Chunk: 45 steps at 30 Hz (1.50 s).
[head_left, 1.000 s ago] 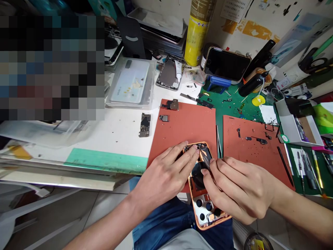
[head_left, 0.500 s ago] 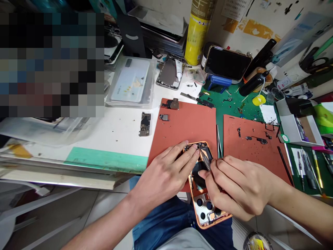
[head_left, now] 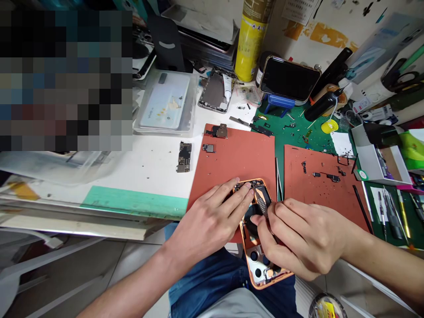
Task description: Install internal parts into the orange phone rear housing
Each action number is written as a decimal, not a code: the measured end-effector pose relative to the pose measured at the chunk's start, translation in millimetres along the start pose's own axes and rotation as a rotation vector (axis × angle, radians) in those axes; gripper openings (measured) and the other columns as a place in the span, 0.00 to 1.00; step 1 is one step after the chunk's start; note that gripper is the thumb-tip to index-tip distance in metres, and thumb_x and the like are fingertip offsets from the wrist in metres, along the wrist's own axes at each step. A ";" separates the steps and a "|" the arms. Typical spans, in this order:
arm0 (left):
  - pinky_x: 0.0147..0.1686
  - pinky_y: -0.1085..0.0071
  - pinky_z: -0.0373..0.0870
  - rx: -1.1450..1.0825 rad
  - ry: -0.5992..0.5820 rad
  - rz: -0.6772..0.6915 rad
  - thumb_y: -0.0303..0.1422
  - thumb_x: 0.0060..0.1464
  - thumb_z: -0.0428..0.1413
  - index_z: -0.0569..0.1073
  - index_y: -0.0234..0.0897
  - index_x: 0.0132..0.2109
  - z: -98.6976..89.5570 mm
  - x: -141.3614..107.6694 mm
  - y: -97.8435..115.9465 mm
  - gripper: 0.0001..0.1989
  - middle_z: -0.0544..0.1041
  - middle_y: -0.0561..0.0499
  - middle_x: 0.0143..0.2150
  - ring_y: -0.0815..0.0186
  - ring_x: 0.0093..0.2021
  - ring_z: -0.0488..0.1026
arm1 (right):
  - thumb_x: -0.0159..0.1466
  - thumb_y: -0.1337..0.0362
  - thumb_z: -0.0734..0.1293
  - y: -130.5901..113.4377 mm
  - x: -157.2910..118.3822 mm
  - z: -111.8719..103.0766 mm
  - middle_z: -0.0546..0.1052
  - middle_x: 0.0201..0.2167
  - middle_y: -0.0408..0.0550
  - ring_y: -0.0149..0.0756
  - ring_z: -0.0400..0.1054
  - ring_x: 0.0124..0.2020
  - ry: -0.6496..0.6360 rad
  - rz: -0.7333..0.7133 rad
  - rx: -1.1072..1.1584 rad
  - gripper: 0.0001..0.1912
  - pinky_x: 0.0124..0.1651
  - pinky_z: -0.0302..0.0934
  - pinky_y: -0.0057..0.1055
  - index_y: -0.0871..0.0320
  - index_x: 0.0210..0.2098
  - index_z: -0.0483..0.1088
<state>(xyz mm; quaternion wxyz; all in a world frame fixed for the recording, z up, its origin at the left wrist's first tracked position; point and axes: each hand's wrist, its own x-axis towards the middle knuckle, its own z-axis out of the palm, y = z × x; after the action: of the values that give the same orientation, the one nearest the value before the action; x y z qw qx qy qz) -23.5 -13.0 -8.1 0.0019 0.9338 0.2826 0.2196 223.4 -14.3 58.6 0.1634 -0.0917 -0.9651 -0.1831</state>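
Note:
An orange-framed phone housing (head_left: 258,280), its inside exposed, lies tilted over the front edge of a red-brown mat (head_left: 240,154), its lower end jutting above my lap. My left hand (head_left: 215,216) holds the housing from the left, fingers laid across its upper end. In my right hand (head_left: 301,234), closed fingers pinch metal tweezers (head_left: 262,205) with a ribbed grip. Their tip points into the upper end of the housing, close to my left fingertips; exactly what it touches is hidden. Camera cut-outs show at the housing's lower end.
On the mat sit a camera module (head_left: 220,130) and a small metal part (head_left: 208,148). A circuit board (head_left: 184,157) lies to its left. Another red-brown mat (head_left: 321,194) carries small parts. Behind stand a yellow can (head_left: 250,48) and a propped phone (head_left: 290,79). Tools (head_left: 392,216) lie far right.
Both hands stay almost in place on the housing. The tweezers and right-hand fingers have shifted very slightly; the whole view has tilted a little.

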 end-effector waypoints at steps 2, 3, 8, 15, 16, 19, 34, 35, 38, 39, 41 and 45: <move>0.56 0.51 0.84 -0.003 -0.001 0.002 0.20 0.69 0.52 0.76 0.24 0.65 -0.8 0.2 0.2 0.21 0.81 0.38 0.65 0.44 0.64 0.78 | 0.68 0.67 0.72 0.7 0.5 0.8 0.77 0.23 0.46 0.37 0.70 0.24 0.007 -0.005 0.003 0.05 0.27 0.59 0.38 0.63 0.38 0.79; 0.55 0.51 0.84 -0.004 -0.001 0.002 0.20 0.69 0.52 0.76 0.24 0.65 -1.2 0.4 0.2 0.21 0.81 0.38 0.65 0.44 0.64 0.78 | 0.68 0.67 0.72 1.4 0.8 0.8 0.77 0.23 0.46 0.38 0.70 0.24 0.003 -0.016 0.006 0.05 0.27 0.59 0.38 0.63 0.37 0.78; 0.56 0.50 0.84 -0.010 -0.006 -0.004 0.19 0.69 0.51 0.76 0.24 0.66 -1.4 1.0 0.0 0.22 0.80 0.37 0.66 0.45 0.65 0.78 | 0.71 0.63 0.68 5.1 2.8 -1.1 0.82 0.29 0.52 0.40 0.75 0.29 -0.011 -0.064 0.003 0.12 0.33 0.66 0.39 0.67 0.42 0.80; 0.55 0.50 0.85 -0.001 0.002 0.003 0.20 0.70 0.50 0.76 0.24 0.65 -1.2 2.8 0.5 0.21 0.81 0.38 0.65 0.45 0.64 0.79 | 0.71 0.63 0.68 7.4 1.7 -0.3 0.79 0.25 0.48 0.38 0.71 0.25 -0.010 -0.091 -0.005 0.10 0.29 0.61 0.38 0.63 0.38 0.79; 0.55 0.50 0.85 0.000 0.007 0.002 0.20 0.70 0.50 0.76 0.24 0.65 -1.1 3.0 0.5 0.21 0.81 0.38 0.65 0.45 0.63 0.79 | 0.72 0.63 0.68 8.3 1.5 -0.9 0.80 0.27 0.50 0.38 0.73 0.27 -0.022 -0.100 -0.003 0.10 0.31 0.63 0.38 0.63 0.39 0.79; 0.55 0.50 0.85 -0.004 0.005 -0.003 0.19 0.70 0.50 0.76 0.24 0.65 -0.8 2.5 0.4 0.21 0.81 0.38 0.65 0.45 0.64 0.79 | 0.73 0.63 0.67 10.4 1.5 -2.5 0.80 0.28 0.51 0.37 0.71 0.27 -0.041 -0.116 0.012 0.12 0.32 0.63 0.38 0.65 0.42 0.79; 0.59 0.50 0.82 -0.002 -0.020 0.001 0.23 0.71 0.53 0.75 0.24 0.66 -1.2 1.6 1.9 0.20 0.80 0.38 0.65 0.44 0.65 0.77 | 0.71 0.63 0.68 13.5 1.6 -1.9 0.78 0.25 0.45 0.35 0.68 0.25 -0.039 -0.129 0.003 0.10 0.29 0.60 0.37 0.61 0.40 0.80; 0.59 0.50 0.82 -0.004 -0.023 0.001 0.23 0.71 0.53 0.76 0.24 0.66 -1.3 1.7 1.8 0.20 0.80 0.38 0.65 0.44 0.65 0.77 | 0.71 0.63 0.67 13.7 1.7 -2.8 0.79 0.26 0.46 0.36 0.70 0.26 -0.047 -0.140 0.002 0.10 0.30 0.61 0.37 0.61 0.40 0.80; 0.58 0.51 0.82 -0.010 -0.025 -0.003 0.22 0.70 0.52 0.76 0.24 0.66 -1.9 2.5 1.6 0.21 0.81 0.38 0.65 0.45 0.64 0.77 | 0.73 0.66 0.65 13.7 2.1 -6.6 0.82 0.29 0.50 0.38 0.74 0.28 -0.069 -0.167 -0.002 0.12 0.32 0.64 0.37 0.63 0.42 0.81; 0.58 0.51 0.82 -0.012 -0.024 -0.006 0.22 0.70 0.52 0.76 0.24 0.66 -2.0 2.8 1.6 0.21 0.81 0.38 0.65 0.45 0.64 0.77 | 0.73 0.66 0.64 13.3 2.3 -8.0 0.83 0.30 0.51 0.38 0.75 0.29 -0.080 -0.172 -0.006 0.12 0.32 0.64 0.38 0.63 0.42 0.81; 0.58 0.51 0.82 -0.018 -0.021 -0.011 0.22 0.70 0.53 0.76 0.25 0.65 -2.2 3.3 1.6 0.20 0.81 0.39 0.65 0.46 0.64 0.77 | 0.75 0.66 0.63 11.9 2.5 -10.5 0.84 0.33 0.51 0.39 0.76 0.31 -0.109 -0.178 -0.012 0.14 0.35 0.66 0.39 0.63 0.44 0.81; 0.59 0.51 0.81 -0.033 -0.019 -0.010 0.21 0.69 0.54 0.76 0.24 0.66 -1.6 4.3 1.4 0.21 0.81 0.37 0.65 0.46 0.65 0.76 | 0.77 0.65 0.61 9.6 2.7 -13.2 0.85 0.41 0.54 0.42 0.79 0.39 -0.180 -0.177 0.034 0.16 0.44 0.68 0.41 0.63 0.47 0.80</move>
<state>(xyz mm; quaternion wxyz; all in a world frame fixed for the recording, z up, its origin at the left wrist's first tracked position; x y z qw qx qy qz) -20.2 -12.1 -4.7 0.0212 0.9342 0.2837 0.2153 226.9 -10.3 74.2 0.0608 -0.0193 -0.9831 -0.1715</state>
